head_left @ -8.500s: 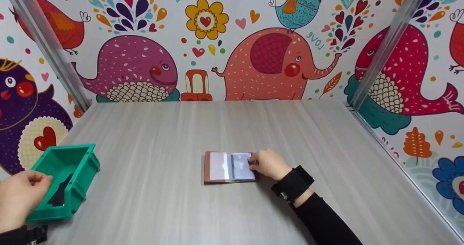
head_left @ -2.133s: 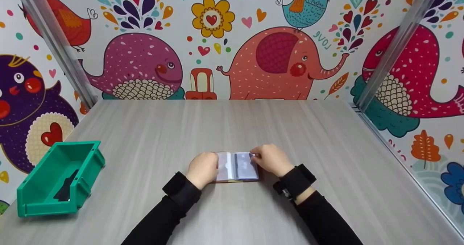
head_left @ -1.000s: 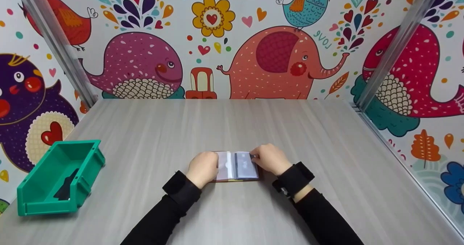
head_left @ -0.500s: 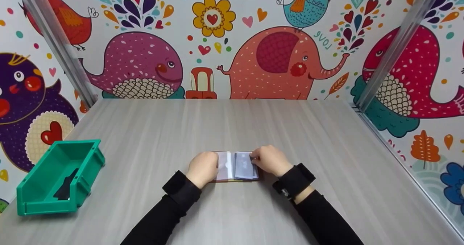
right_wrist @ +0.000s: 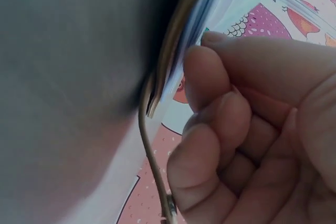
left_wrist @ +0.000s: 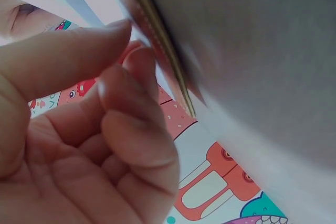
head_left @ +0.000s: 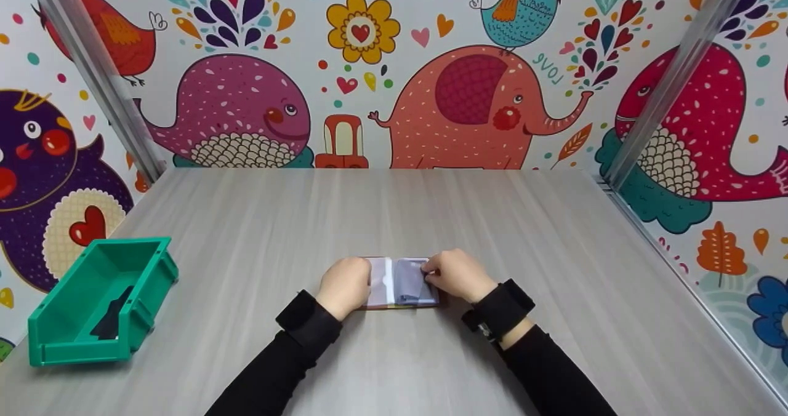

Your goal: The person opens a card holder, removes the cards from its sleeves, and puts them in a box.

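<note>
A small card holder (head_left: 380, 284) with a brown cover and clear plastic sleeves lies spread out on the table. My left hand (head_left: 345, 287) holds its left side; in the left wrist view the thumb and curled fingers meet at the stitched cover edge (left_wrist: 157, 38). At the right side, my right hand (head_left: 458, 274) pinches a translucent sleeve page (head_left: 408, 280) between thumb and forefinger, and the page is bent up off those beneath it. The right wrist view shows the brown cover (right_wrist: 176, 35) and stacked page edges beside the fingertips. The left hand hides the holder's left border.
A green bin (head_left: 143, 320) stands at the table's left, with a black flat item (head_left: 112, 319) inside. The pale wood-grain table (head_left: 381, 213) ends at a patterned wall (head_left: 345, 96). Metal posts (head_left: 665, 84) rise at both back corners.
My left hand has come from beside the green bin to the card holder's left side. In the last half second, the page at my right hand has lifted and bent leftward.
</note>
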The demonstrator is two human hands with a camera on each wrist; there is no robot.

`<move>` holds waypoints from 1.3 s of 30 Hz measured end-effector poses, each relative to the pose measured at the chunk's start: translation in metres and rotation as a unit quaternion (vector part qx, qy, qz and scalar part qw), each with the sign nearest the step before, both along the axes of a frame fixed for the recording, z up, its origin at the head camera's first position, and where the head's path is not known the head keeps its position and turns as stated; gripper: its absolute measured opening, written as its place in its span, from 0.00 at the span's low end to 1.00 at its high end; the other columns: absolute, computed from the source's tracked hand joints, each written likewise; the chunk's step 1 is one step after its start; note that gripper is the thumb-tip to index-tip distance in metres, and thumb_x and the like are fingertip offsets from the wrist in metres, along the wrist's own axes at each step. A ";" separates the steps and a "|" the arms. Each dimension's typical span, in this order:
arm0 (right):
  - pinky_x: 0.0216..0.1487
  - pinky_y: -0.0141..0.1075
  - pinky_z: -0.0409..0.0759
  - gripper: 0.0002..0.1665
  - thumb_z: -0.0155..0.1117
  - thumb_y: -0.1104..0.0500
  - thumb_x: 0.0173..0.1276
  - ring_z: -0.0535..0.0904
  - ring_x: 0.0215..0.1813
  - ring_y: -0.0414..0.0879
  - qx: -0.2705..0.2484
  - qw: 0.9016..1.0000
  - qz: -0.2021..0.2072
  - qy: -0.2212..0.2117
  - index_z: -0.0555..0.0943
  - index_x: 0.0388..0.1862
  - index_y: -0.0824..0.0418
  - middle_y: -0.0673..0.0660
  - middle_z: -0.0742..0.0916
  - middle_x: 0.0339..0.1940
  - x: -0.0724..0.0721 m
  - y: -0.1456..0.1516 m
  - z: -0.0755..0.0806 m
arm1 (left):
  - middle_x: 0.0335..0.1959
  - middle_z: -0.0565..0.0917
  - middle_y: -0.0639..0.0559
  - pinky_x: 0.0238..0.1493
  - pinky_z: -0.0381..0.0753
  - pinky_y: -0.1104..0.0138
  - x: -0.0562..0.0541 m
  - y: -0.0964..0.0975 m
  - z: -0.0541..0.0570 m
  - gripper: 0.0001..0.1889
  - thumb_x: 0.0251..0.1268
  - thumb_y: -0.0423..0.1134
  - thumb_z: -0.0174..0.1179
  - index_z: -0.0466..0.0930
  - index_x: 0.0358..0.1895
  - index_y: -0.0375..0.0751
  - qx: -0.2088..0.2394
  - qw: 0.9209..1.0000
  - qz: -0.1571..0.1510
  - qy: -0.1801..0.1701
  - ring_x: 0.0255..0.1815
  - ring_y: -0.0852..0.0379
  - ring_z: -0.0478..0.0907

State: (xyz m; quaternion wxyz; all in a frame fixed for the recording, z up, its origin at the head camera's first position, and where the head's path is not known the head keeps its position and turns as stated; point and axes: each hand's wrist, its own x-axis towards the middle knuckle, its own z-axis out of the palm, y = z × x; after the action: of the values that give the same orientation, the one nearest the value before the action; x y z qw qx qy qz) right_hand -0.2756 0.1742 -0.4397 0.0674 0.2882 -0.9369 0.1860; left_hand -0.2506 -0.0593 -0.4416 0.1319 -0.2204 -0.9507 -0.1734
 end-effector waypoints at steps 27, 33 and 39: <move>0.30 0.34 0.74 0.13 0.71 0.68 0.56 0.73 0.27 0.40 -0.012 0.999 0.034 -0.034 0.90 0.41 0.60 0.53 0.89 0.32 0.007 -0.009 0.001 | 0.19 0.79 0.48 0.29 0.78 0.54 -0.001 0.000 0.003 0.10 0.45 0.22 0.64 0.75 0.17 0.39 0.005 0.999 0.005 -0.035 0.25 0.45 0.79; 0.31 0.35 0.76 0.13 0.72 0.67 0.57 0.75 0.28 0.40 -0.013 0.998 0.023 -0.052 0.89 0.42 0.59 0.55 0.89 0.34 0.008 -0.011 0.002 | 0.19 0.78 0.47 0.29 0.78 0.53 -0.002 0.000 0.003 0.11 0.44 0.22 0.63 0.74 0.16 0.39 0.006 1.000 0.003 -0.027 0.24 0.45 0.79; 0.29 0.34 0.75 0.13 0.72 0.67 0.57 0.75 0.27 0.40 -0.014 0.998 0.021 -0.060 0.89 0.42 0.59 0.55 0.89 0.33 0.008 -0.012 0.002 | 0.17 0.78 0.48 0.27 0.77 0.53 -0.004 -0.003 0.002 0.11 0.41 0.22 0.61 0.73 0.14 0.40 0.016 1.000 -0.007 -0.023 0.21 0.47 0.76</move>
State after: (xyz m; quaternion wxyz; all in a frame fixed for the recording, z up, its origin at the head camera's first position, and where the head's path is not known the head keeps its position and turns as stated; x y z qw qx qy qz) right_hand -0.2677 0.1627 -0.4376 0.0108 0.2954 -0.9302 0.2177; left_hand -0.2543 -0.0620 -0.4399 0.1121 -0.2205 -0.9492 -0.1947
